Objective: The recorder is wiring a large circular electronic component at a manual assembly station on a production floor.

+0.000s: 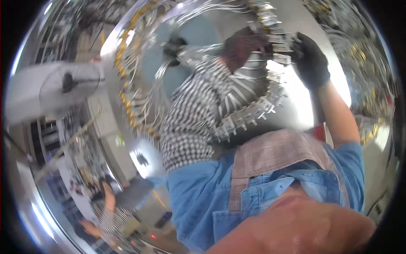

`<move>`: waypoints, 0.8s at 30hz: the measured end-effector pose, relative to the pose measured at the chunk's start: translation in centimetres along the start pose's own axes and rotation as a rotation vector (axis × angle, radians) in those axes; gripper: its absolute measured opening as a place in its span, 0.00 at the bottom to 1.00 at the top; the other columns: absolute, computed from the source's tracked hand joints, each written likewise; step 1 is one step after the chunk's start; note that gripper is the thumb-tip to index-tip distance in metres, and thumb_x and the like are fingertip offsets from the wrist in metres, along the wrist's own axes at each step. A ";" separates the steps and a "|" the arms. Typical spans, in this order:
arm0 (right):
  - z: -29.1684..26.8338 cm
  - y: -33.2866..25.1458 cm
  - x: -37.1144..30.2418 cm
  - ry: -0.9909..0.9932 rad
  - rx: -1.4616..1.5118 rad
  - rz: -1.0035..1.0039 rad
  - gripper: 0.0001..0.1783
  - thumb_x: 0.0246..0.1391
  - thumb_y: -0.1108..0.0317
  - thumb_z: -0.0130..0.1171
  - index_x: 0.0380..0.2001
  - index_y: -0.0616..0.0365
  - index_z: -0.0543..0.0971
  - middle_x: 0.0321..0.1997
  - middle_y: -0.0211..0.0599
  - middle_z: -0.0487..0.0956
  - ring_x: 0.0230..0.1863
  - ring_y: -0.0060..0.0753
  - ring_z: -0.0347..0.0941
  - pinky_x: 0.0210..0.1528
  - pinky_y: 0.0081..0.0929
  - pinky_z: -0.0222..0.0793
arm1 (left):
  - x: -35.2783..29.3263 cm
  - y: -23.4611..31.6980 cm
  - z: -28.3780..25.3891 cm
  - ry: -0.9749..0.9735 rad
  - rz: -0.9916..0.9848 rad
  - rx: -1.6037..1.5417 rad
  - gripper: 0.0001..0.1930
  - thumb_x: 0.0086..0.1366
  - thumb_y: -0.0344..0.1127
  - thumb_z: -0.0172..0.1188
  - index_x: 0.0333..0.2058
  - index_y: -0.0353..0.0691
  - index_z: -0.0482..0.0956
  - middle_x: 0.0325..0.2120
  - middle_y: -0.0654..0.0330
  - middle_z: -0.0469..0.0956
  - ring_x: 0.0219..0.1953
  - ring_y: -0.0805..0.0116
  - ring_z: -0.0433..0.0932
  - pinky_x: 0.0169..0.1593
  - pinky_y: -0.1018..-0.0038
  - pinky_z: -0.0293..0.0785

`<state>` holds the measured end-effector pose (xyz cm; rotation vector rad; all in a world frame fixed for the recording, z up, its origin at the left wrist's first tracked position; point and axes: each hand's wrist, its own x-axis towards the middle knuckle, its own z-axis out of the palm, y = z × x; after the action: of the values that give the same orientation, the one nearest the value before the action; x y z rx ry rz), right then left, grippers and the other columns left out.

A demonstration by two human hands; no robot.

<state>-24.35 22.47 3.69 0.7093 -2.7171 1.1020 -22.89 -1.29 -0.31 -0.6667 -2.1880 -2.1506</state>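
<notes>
One curved row of metal fittings (277, 77), over a glossy worktop (302, 99), between my gloved left hand (245, 47) and right hand (311, 61), grips too blurred to tell; fan (67, 82) leftward, co-worker (113, 221) beyond.

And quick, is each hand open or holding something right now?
Left hand: at the row of silvery parts; too blurred to tell if closed.
Right hand: partly curled beside the same row; grip unclear.
</notes>
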 end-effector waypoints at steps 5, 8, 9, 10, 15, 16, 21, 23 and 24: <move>1.5 3.9 -0.2 -0.011 0.345 -0.057 0.23 0.46 0.77 0.52 0.48 0.64 0.62 0.42 0.45 0.71 0.43 0.34 0.70 0.44 0.26 0.66 | 0.4 2.7 0.8 0.060 -0.067 0.123 0.10 0.58 0.32 0.49 0.37 0.36 0.73 0.37 0.54 0.72 0.41 0.63 0.70 0.46 0.73 0.67; -0.1 3.1 0.3 -0.039 0.391 -0.049 0.23 0.44 0.78 0.53 0.47 0.65 0.64 0.41 0.44 0.71 0.41 0.34 0.71 0.44 0.25 0.67 | 1.4 4.3 1.5 0.199 -0.346 -0.607 0.09 0.59 0.34 0.48 0.36 0.38 0.72 0.37 0.54 0.72 0.40 0.60 0.71 0.46 0.68 0.69; 0.2 3.8 0.3 -0.026 0.392 -0.025 0.23 0.44 0.78 0.53 0.47 0.65 0.64 0.41 0.44 0.71 0.41 0.34 0.71 0.44 0.25 0.67 | 1.5 4.6 1.1 0.326 -0.514 -0.839 0.08 0.60 0.35 0.47 0.36 0.39 0.71 0.37 0.53 0.72 0.39 0.58 0.72 0.45 0.63 0.70; 0.7 4.8 0.3 -0.085 0.719 0.057 0.23 0.43 0.79 0.54 0.46 0.65 0.65 0.41 0.43 0.71 0.41 0.33 0.71 0.43 0.25 0.68 | 1.7 4.8 1.5 0.310 -0.537 -0.840 0.08 0.60 0.35 0.47 0.36 0.39 0.71 0.37 0.53 0.72 0.39 0.58 0.72 0.45 0.63 0.70; -0.5 4.8 1.1 -0.013 0.274 -0.162 0.22 0.42 0.80 0.55 0.44 0.63 0.67 0.39 0.44 0.71 0.41 0.32 0.72 0.40 0.24 0.70 | 1.4 4.2 2.7 0.536 -0.340 -0.671 0.11 0.60 0.38 0.47 0.39 0.39 0.66 0.36 0.53 0.71 0.38 0.57 0.73 0.45 0.62 0.70; -0.9 4.4 1.2 -0.071 0.250 -0.117 0.23 0.41 0.80 0.55 0.45 0.63 0.67 0.39 0.44 0.70 0.41 0.32 0.72 0.40 0.24 0.71 | 1.3 4.3 3.1 0.569 -0.332 -0.691 0.12 0.60 0.39 0.47 0.39 0.39 0.65 0.36 0.53 0.71 0.38 0.57 0.72 0.44 0.62 0.70; -0.9 5.5 0.8 -0.096 0.258 -0.216 0.20 0.44 0.77 0.54 0.44 0.62 0.68 0.42 0.43 0.69 0.40 0.31 0.72 0.41 0.24 0.70 | 1.3 4.0 4.0 0.389 -0.296 0.323 0.13 0.59 0.39 0.48 0.41 0.38 0.65 0.36 0.51 0.71 0.39 0.56 0.71 0.43 0.62 0.69; -1.4 4.6 1.0 -0.227 0.894 0.429 0.17 0.50 0.71 0.48 0.45 0.61 0.68 0.44 0.42 0.68 0.41 0.31 0.71 0.42 0.23 0.70 | 0.9 3.7 3.9 0.451 -0.306 -0.152 0.14 0.59 0.38 0.48 0.41 0.38 0.65 0.37 0.51 0.70 0.40 0.56 0.71 0.43 0.62 0.69; -1.0 5.1 0.8 -0.227 0.896 0.436 0.17 0.50 0.71 0.48 0.45 0.61 0.68 0.44 0.42 0.68 0.41 0.31 0.71 0.42 0.23 0.70 | 0.8 3.6 4.1 0.499 -0.297 -0.631 0.15 0.58 0.38 0.49 0.42 0.38 0.65 0.38 0.51 0.69 0.41 0.56 0.70 0.44 0.62 0.68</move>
<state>-27.44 25.99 1.44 0.3067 -2.5114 2.5397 -21.35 2.76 3.13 0.2282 -1.4233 -2.7782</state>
